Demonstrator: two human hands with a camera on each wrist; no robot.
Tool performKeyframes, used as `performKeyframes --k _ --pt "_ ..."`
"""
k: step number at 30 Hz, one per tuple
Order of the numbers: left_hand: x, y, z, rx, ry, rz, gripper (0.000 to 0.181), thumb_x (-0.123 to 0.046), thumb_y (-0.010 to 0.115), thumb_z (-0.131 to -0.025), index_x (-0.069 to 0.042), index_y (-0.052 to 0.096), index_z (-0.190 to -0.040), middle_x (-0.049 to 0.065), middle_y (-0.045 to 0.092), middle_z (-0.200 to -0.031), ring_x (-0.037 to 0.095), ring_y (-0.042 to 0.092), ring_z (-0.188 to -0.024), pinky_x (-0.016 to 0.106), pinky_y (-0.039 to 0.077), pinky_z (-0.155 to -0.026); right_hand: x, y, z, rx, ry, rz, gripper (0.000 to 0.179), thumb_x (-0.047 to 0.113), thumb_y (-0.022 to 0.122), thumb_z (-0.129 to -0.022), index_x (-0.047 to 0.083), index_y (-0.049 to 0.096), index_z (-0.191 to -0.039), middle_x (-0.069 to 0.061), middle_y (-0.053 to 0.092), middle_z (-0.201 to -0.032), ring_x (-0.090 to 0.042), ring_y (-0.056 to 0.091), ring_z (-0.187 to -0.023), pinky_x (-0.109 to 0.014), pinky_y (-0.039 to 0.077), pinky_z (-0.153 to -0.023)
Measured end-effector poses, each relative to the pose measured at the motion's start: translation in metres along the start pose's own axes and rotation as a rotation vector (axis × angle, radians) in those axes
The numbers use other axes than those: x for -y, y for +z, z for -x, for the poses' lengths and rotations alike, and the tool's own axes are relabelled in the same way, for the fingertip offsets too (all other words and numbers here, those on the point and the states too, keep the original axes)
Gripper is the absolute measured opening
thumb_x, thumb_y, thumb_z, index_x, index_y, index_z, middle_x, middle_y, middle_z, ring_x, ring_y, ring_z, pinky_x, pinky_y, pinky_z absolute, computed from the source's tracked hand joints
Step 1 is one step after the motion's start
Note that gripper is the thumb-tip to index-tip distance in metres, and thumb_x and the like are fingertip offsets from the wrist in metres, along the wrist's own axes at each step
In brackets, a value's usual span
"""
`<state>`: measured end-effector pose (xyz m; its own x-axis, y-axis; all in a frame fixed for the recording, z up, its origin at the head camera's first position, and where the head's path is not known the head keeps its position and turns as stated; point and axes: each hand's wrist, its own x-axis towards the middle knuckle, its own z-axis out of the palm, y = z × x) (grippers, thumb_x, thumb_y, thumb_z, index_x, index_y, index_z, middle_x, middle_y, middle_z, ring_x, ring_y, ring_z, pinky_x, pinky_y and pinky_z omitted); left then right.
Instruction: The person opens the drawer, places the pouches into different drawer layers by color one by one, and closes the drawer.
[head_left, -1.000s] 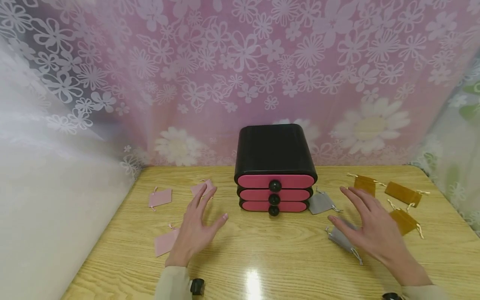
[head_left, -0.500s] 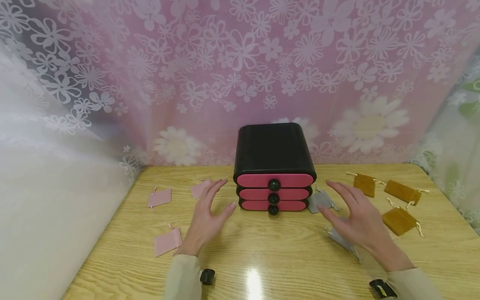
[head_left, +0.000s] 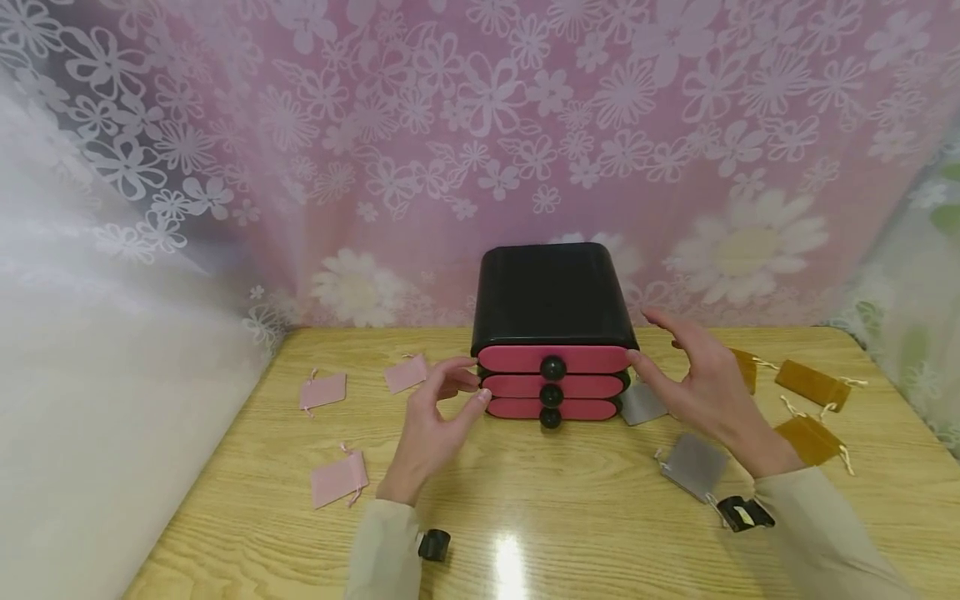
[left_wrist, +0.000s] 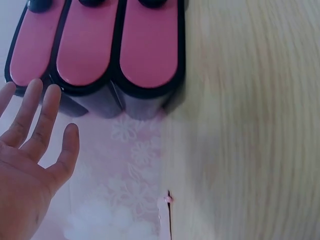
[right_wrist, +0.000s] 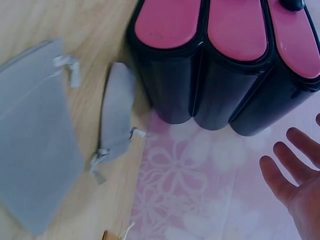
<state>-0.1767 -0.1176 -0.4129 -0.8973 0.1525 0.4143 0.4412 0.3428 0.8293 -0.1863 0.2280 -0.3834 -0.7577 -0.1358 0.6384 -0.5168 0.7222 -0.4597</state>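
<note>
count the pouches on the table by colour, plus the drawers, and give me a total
Pink pouches: 3
Grey pouches: 2
Brown pouches: 3
Pink-fronted drawers: 3
Total: 11

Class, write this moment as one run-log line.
left hand: left of box, contact unclear | right hand: right of box, contact unclear | drawers: shut | pouches: on table

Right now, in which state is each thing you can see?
Black, pink-fronted three-drawer cabinet: fully closed
Three pink drawstring pouches: lying flat
Two grey drawstring pouches: lying flat
Three mustard-brown drawstring pouches: lying flat
Left hand: empty, beside cabinet
Right hand: empty, beside cabinet
</note>
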Motion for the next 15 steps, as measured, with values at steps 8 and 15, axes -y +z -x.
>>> performKeyframes --k 8,15 --pt "-0.01 0.011 -0.005 0.067 -0.007 0.063 0.038 -0.029 0.069 -0.097 -0.029 0.059 -0.134 -0.003 0.071 -0.114 0.012 0.067 -0.108 0.053 0.049 -0.103 0.0 0.008 -0.017 0.029 0.072 -0.08 0.056 0.022 0.069 -0.097 0.02 0.053 -0.15 -0.013 0.061 -0.143 -0.031 0.058 -0.127 -0.006 0.037 -0.093" --pt "-0.018 0.021 -0.008 0.118 -0.025 0.119 0.036 -0.031 0.068 -0.099 -0.031 0.058 -0.134 -0.001 0.071 -0.116 0.01 0.067 -0.108 0.039 0.053 -0.101 0.001 0.012 -0.03 0.107 0.186 -0.195 0.054 0.03 0.059 -0.103 0.026 0.046 -0.155 -0.014 0.055 -0.149 -0.032 0.056 -0.129 -0.014 0.044 -0.09"
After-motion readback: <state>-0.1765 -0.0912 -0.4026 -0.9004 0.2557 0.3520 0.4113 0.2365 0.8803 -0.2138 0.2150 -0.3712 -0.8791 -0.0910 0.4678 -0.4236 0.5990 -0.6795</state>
